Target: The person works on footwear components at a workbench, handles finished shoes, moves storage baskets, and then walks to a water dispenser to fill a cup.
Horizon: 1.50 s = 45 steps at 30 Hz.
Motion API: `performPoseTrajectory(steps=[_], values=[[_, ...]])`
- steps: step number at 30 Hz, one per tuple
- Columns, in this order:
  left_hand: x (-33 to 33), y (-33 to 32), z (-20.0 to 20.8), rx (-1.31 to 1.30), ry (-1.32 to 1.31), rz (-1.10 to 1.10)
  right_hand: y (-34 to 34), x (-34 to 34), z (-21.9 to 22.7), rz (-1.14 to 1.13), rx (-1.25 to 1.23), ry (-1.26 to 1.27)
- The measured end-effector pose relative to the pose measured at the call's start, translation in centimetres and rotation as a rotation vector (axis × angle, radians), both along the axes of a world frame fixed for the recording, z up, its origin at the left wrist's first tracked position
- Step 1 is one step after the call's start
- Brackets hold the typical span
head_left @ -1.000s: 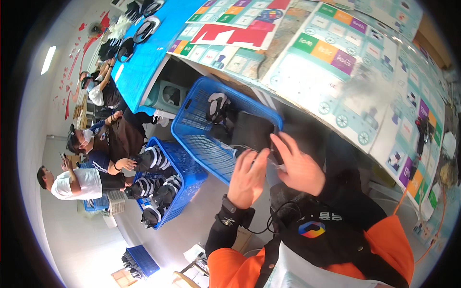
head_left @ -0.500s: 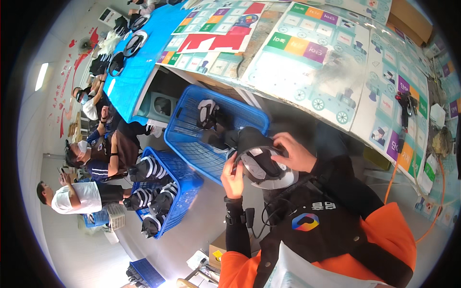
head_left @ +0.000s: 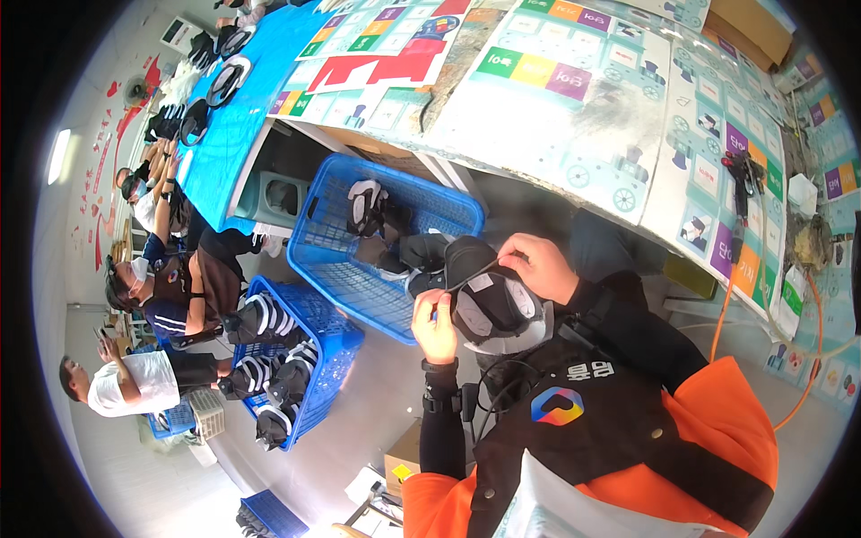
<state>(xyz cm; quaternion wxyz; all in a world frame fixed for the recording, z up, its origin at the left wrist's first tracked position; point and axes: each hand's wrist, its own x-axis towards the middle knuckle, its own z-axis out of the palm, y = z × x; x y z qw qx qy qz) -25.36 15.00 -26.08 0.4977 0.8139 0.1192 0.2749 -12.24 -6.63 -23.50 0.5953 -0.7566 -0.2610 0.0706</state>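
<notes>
Both my hands hold a black padded piece with a grey lining (head_left: pixel 489 300) close above my lap. My left hand (head_left: pixel 437 323) pinches its lower left edge. My right hand (head_left: pixel 535 266) grips its upper rim with the fingers curled over. Just beyond it stands a blue plastic basket (head_left: pixel 334 240) with black and white padded pieces (head_left: pixel 369 208) lying in it.
A table covered with printed colourful sheets (head_left: pixel 574 99) runs across the top, with a blue cloth (head_left: pixel 235 117) at its left end. A second blue basket (head_left: pixel 309 377) full of black and white gear stands lower left. Other people (head_left: pixel 170 296) sit at the left. An orange cable (head_left: pixel 807 359) hangs at the right.
The black piece has come out of the blue basket toward my chest. My hands have shifted along it, the left to the lower edge and the right to the upper rim.
</notes>
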Motion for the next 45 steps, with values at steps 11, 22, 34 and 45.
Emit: performPoseTrajectory(steps=[11,22,34,45], values=[[2.3,0.8,4.9,-1.084,0.38,-0.291,-0.2,0.8,6.1,0.336,-0.024,-0.281],[1.0,5.7,4.9,-0.547,0.103,-0.347,-3.3,4.1,11.1,-0.495,0.04,-0.445],[18.3,-7.3,26.8,0.411,-0.265,-0.238,-20.6,9.5,8.9,-1.062,-0.755,-0.443],[26.0,-16.3,24.4,0.746,-0.227,-0.457,-33.5,14.1,6.6,-1.288,-1.239,0.039]])
